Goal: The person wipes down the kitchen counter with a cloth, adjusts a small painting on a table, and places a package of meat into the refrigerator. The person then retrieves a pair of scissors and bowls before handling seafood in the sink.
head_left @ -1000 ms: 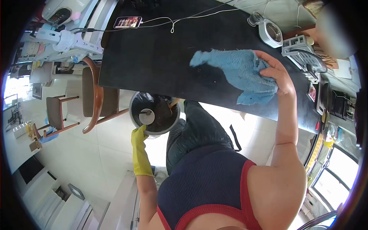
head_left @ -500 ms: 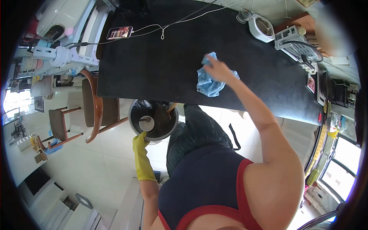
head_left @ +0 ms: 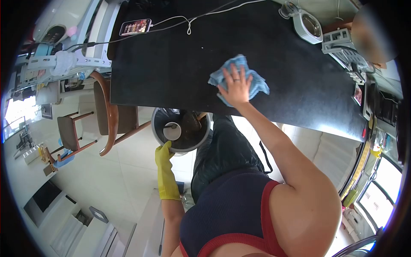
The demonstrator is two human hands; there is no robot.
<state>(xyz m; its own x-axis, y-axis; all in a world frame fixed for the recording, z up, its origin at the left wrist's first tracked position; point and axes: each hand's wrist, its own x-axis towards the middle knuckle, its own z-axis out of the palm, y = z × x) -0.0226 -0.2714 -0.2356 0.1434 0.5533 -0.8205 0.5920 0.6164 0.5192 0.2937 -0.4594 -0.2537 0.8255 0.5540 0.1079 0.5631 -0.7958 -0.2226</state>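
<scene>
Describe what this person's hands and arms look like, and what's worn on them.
The left hand wears a long yellow glove reaching up the forearm. The right hand is ungloved, with a thin ring on one finger. Neither arm shows a sleeve.

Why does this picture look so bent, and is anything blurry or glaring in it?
Head view: wide-lens bending, dark corners; glare on the black tabletop near its right end; windows washed out; round object at upper right blurred.
</scene>
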